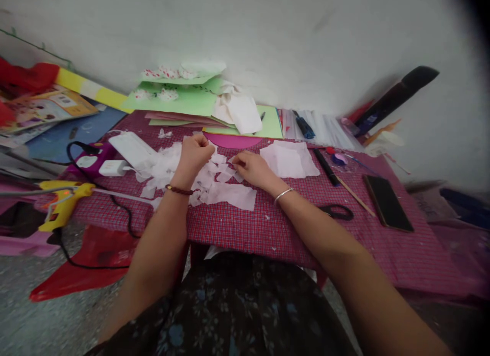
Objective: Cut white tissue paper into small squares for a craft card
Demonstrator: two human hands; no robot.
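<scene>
My left hand is closed, its fingers curled in above a heap of torn thin white paper pieces; whatever it may hold is hidden. To its right, my right hand pinches thumb and fingers together at a small scrap of thin white paper. Below the hands, a longer strip of the white paper lies flat on the red checked tablecloth. Flat square sheets of white paper rest just right of my right hand. Black-handled scissors lie partly behind my right forearm.
A yellow glue gun with a cord hangs at the left edge, near a purple power strip and white charger. Green card sheets stand against the wall. A black marker, thin stick and phone lie right.
</scene>
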